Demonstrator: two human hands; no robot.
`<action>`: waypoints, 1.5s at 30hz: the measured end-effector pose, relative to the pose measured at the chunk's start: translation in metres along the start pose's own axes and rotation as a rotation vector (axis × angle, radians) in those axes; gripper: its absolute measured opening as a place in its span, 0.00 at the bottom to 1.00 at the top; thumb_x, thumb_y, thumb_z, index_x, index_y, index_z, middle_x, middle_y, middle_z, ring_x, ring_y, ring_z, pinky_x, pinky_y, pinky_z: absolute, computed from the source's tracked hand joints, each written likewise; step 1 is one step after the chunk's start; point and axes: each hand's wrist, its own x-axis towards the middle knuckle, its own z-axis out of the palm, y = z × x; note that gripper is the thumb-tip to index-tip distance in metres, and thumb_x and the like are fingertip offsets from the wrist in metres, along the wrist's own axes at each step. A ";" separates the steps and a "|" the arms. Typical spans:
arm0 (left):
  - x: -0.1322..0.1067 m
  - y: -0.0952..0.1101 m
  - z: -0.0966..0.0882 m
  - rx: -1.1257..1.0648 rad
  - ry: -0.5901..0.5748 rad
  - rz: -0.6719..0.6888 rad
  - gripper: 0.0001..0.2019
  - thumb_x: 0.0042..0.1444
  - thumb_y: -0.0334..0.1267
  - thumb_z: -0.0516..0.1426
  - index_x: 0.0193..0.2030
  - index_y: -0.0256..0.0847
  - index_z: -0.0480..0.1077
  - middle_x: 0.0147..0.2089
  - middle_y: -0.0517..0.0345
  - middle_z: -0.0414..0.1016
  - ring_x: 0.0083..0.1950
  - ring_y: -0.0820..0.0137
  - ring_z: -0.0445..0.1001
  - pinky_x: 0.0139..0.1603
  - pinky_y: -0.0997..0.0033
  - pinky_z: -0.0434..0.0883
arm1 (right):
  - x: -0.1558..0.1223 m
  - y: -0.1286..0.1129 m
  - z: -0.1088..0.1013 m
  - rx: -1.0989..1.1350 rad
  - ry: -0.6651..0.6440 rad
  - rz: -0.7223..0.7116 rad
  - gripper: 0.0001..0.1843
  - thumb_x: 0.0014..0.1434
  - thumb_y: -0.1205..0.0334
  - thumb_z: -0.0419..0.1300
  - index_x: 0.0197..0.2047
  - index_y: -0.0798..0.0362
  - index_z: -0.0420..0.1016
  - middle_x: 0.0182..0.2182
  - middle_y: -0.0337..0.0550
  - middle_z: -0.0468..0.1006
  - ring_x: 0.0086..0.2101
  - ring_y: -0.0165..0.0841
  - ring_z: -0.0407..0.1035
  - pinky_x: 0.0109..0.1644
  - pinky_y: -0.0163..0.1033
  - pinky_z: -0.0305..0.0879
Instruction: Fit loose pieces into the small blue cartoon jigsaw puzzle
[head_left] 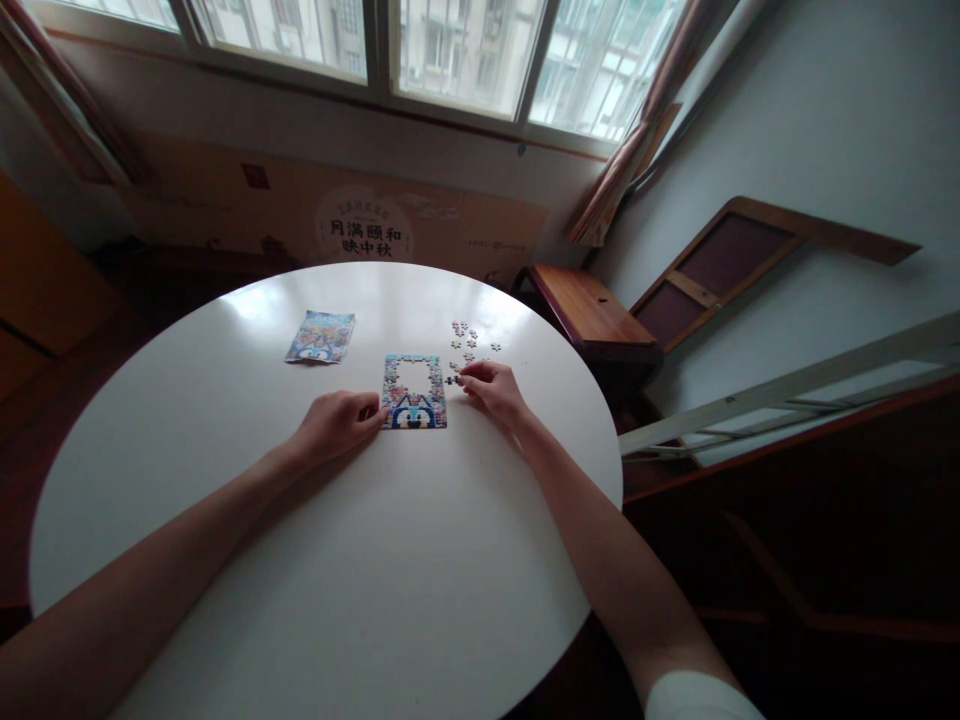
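Note:
A partly assembled jigsaw puzzle point(415, 416) lies flat on the white table, with a dark blue cartoon face along its near edge and a white gap in its middle. My left hand point(337, 425) is closed, its fingers curled and its tips pressed on the puzzle's left edge. Just off the right edge, my right hand point(491, 388) pinches a dark puzzle piece point(453, 380) between thumb and fingers. Several loose puzzle pieces point(469, 357) are scattered beyond that hand, partly hidden by it.
A colourful printed packet point(322, 337) lies at the back left of the round white table point(360, 580). Behind the table's right side stands a wooden bench point(592, 305). Windows point(465, 50) and a printed panel point(442, 235) line the far wall.

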 end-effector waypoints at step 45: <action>-0.002 0.004 -0.004 0.003 0.001 0.004 0.19 0.60 0.50 0.48 0.27 0.41 0.69 0.26 0.54 0.74 0.26 0.70 0.65 0.28 0.72 0.51 | -0.003 -0.005 0.001 0.003 -0.001 0.003 0.15 0.38 0.55 0.70 0.28 0.54 0.76 0.22 0.39 0.76 0.23 0.27 0.65 0.27 0.35 0.64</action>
